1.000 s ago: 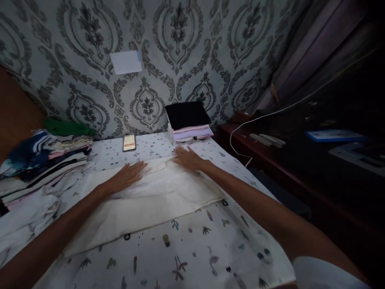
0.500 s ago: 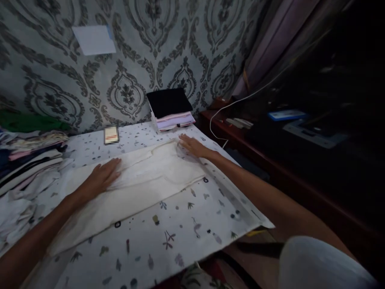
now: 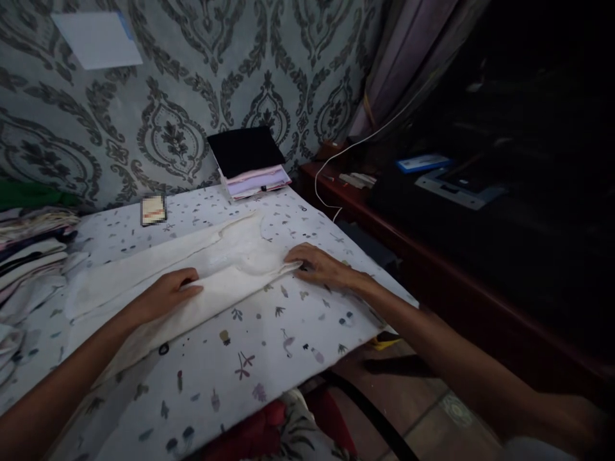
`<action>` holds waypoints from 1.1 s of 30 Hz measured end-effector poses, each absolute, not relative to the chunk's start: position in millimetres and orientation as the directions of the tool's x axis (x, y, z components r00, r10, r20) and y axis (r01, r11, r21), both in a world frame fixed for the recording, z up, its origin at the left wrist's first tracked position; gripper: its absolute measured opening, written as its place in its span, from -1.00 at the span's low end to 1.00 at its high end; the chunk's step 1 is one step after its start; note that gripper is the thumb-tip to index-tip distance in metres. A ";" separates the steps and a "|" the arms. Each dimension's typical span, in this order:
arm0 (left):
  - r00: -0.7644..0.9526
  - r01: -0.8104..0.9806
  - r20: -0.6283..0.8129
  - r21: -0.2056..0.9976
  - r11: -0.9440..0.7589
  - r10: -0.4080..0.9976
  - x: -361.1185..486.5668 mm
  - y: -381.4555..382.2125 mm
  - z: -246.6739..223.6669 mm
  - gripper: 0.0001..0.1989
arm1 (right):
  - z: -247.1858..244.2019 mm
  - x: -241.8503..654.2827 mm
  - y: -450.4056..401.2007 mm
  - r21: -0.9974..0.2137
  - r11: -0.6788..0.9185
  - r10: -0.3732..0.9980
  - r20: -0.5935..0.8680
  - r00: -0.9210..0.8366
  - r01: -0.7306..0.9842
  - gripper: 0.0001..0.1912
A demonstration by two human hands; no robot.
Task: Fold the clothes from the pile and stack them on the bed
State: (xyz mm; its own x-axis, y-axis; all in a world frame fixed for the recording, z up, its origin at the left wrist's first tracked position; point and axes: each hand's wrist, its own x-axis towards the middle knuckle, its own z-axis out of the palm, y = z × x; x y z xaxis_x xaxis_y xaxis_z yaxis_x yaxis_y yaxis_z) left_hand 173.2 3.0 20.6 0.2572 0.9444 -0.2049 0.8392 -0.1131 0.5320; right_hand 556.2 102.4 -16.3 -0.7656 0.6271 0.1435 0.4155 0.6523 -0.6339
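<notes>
the right hand [image 3: 314, 266] is closed on one end of the cream cloth [image 3: 240, 253], a bit of its near edge caught between thumb and fingers. to the left of that grip, the left hand [image 3: 170, 291] curls over the same edge, thumb and fingers a little apart; whether it pinches a layer, i cannot tell. the cloth lies flat, running from the right-hand grip leftward, beneath the left hand and past it.

the right hold looks shallow, so a quick pull could slip it off the edge. if only the upper layer is caught, the layers may slide over each other and crease. uneven lifting between the two hands would likely skew the edge, and fingertips this low might snag the printed cover [image 3: 288, 320] right under the grip and ruck it up.

the right forearm reaches in from the near right, back of the hand up, fingers pointing left. the left forearm slants in from the near left, fingers turned toward the right grip.

beyond the right grip sits a folded stack with a black top [image 3: 247, 150]; well left of both hands is a clothes pile [image 3: 36, 246].
</notes>
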 end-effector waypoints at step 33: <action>0.199 0.844 -0.337 0.537 0.014 0.920 103.4 -28.8 46.4 -0.55 | -36.2 510.7 106.7 0.014 0.695 0.663 0.374 -0.649 0.718 -0.68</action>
